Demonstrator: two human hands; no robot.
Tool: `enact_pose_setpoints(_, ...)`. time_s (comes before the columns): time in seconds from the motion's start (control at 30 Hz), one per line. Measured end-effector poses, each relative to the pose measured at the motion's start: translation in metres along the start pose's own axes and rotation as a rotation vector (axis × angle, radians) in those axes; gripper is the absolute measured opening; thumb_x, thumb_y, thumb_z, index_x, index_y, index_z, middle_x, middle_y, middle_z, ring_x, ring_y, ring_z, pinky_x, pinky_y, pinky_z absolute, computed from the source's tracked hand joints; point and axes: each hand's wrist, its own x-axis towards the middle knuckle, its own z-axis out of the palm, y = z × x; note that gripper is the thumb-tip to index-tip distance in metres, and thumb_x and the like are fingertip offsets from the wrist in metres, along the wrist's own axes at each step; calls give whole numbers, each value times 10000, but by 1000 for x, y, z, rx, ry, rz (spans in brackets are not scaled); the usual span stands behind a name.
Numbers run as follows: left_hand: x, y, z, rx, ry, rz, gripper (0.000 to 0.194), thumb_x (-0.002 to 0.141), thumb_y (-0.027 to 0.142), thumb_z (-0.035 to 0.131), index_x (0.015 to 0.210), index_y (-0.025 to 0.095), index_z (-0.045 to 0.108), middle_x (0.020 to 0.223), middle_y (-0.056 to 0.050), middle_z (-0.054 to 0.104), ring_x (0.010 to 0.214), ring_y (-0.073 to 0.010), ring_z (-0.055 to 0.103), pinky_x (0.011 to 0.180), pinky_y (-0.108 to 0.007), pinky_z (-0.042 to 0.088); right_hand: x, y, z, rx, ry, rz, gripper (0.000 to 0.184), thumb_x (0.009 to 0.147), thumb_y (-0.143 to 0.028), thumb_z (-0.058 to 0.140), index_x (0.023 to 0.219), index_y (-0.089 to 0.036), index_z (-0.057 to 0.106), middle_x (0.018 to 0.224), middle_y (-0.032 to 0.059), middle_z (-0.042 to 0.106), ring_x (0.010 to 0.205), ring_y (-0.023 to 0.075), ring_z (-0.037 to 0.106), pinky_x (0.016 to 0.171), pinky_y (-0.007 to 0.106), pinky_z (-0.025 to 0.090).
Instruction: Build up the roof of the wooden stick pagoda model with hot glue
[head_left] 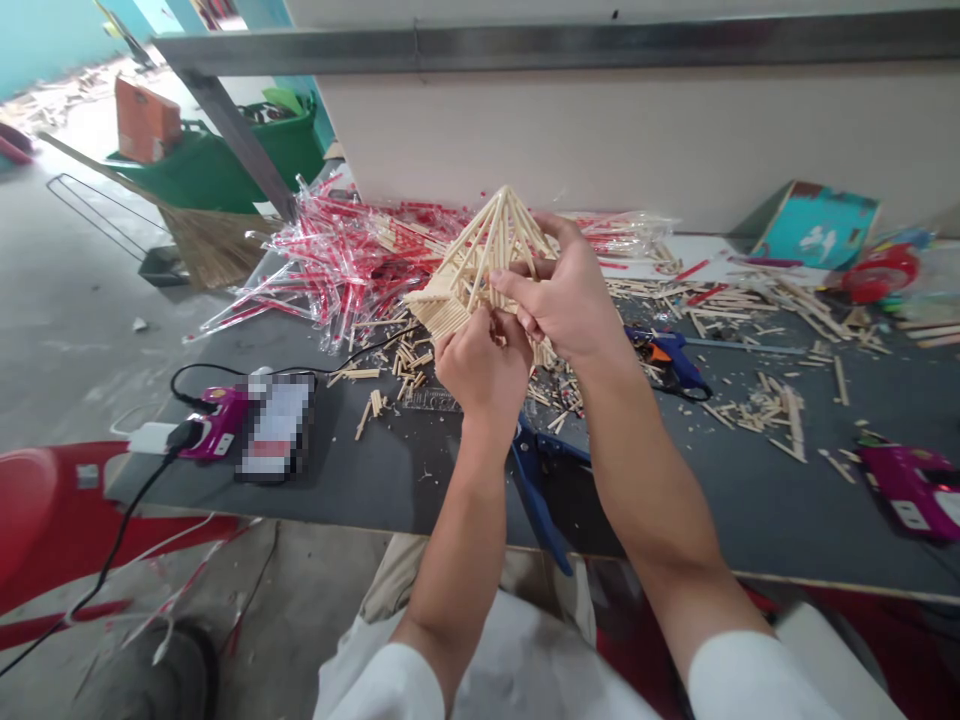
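Note:
A small roof-shaped model of thin wooden sticks (480, 255) is held up above the grey worktable (360, 470). My right hand (562, 295) grips its right side, thumb and fingers closed around the sticks. My left hand (484, 365) is closed under the model's lower edge, fingers pinched on its base. Both forearms reach up from the bottom of the view in white sleeves.
Clear red-printed wrappers (337, 260) are heaped at the table's back left. Cut stick scraps (757, 405) lie scattered around. A blue glue gun (671, 360), blue-handled cutters (536, 480), a phone (274, 425), magenta power strips (214, 425) (911, 485), and a green bin (217, 160).

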Motion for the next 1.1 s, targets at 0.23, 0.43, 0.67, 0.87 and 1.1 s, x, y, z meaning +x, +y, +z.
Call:
enact_pose_setpoints(0.23, 1, -2, -1, 6, -25, -9, 264, 950, 251, 582, 695, 208, 637, 705, -51, 743, 692, -181, 671, 757, -342, 427, 4, 8, -3, -56, -23, -57, 715, 892, -389, 841, 1401, -295, 347, 871, -25, 648, 428, 69, 478, 335, 281, 398)
enact_pose_setpoints(0.43, 2, -4, 0, 0, -7, 18, 273, 953, 257, 578, 692, 207, 642, 690, -49, 735, 677, -173, 665, 730, -337, 417, 5, 10, -4, -54, -33, -73, 699, 901, -377, 833, 1400, -292, 349, 872, -25, 647, 429, 66, 484, 336, 276, 400)
enact_pose_setpoints(0.67, 1, -7, 2, -23, 24, 37, 287, 947, 248, 573, 666, 212, 619, 660, -41, 717, 622, -158, 616, 684, -330, 384, 2, 6, -3, -43, -40, -72, 694, 898, -380, 834, 1394, -303, 354, 851, -34, 627, 432, 65, 478, 335, 260, 392)
enact_pose_setpoints(0.87, 2, -16, 1, -62, 64, 102, 274, 921, 225, 579, 651, 208, 624, 571, -6, 633, 535, -129, 505, 631, -316, 343, -1, -1, -4, -96, -27, -32, 710, 919, -480, 796, 1438, -283, 354, 811, -36, 626, 451, 80, 520, 356, 239, 411)
enact_pose_setpoints(1.1, -10, -33, -46, -183, 31, 287, 227, 954, 187, 550, 863, 211, 756, 606, 27, 642, 607, -118, 600, 705, -270, 455, -20, -40, -26, -205, 25, 1, 504, 906, -510, 796, 1265, -206, 616, 883, 28, 739, 480, 81, 584, 353, 207, 412)
